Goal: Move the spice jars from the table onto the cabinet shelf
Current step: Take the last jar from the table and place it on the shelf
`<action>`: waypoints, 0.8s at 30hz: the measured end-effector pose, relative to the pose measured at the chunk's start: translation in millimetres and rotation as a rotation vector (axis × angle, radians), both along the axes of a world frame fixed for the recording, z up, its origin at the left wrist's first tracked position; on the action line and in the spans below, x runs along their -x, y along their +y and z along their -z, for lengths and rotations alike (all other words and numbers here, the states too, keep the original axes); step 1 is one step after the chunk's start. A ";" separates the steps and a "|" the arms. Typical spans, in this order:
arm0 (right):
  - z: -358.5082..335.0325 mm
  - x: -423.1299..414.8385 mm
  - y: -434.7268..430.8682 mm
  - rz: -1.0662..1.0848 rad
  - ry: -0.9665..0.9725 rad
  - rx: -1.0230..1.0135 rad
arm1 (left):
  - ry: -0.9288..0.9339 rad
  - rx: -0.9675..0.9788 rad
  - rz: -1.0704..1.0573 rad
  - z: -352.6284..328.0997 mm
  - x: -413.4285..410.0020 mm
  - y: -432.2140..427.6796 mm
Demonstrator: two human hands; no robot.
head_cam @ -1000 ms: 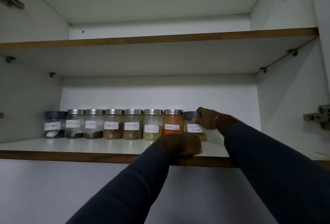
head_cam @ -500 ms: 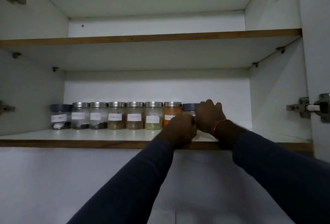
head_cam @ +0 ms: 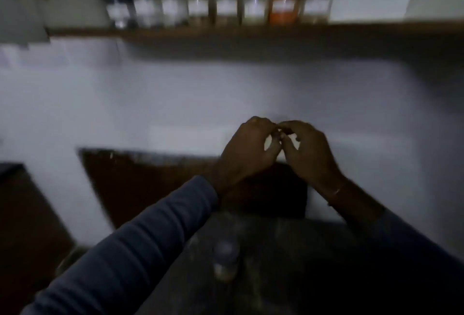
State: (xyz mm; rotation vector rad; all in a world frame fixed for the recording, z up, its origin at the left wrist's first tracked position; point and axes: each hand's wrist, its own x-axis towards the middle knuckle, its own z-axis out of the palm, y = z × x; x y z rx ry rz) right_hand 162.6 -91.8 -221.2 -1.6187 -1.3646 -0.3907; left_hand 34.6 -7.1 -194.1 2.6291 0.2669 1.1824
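Note:
The view is blurred. A row of several labelled spice jars [head_cam: 226, 5] stands on the cabinet shelf [head_cam: 376, 30] at the top, with an orange-filled jar [head_cam: 282, 10] and a dark-lidded jar [head_cam: 317, 5] at its right end. My left hand [head_cam: 247, 149] and my right hand [head_cam: 308, 154] hang well below the shelf, in front of the white wall. Their curled fingertips touch each other and I see nothing in them. One small jar [head_cam: 224, 262] stands on the dark table [head_cam: 288, 284] below my hands, apart from both.
An open cabinet door [head_cam: 20, 13] hangs at the top left. A dark brown panel [head_cam: 150, 184] leans against the white wall behind the table. Another dark brown surface [head_cam: 25, 214] lies at the left edge.
My view has dropped from the shelf toward the table. Both hands have left the rightmost jar on the shelf and come down together, empty.

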 end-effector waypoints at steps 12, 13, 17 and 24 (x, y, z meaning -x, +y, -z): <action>269.6 121.9 -4.1 -0.103 0.629 0.884 | 0.353 0.941 -0.397 295.2 101.5 -18.9; 274.7 122.0 -2.6 -0.100 0.632 0.923 | 0.368 1.017 -0.393 298.5 104.8 -18.2; 289.8 115.1 4.7 -0.111 0.543 0.975 | 0.357 1.204 -0.338 302.6 110.1 -15.4; 303.9 101.3 19.2 -0.038 0.399 0.970 | 0.330 1.281 -0.297 306.9 109.4 -14.3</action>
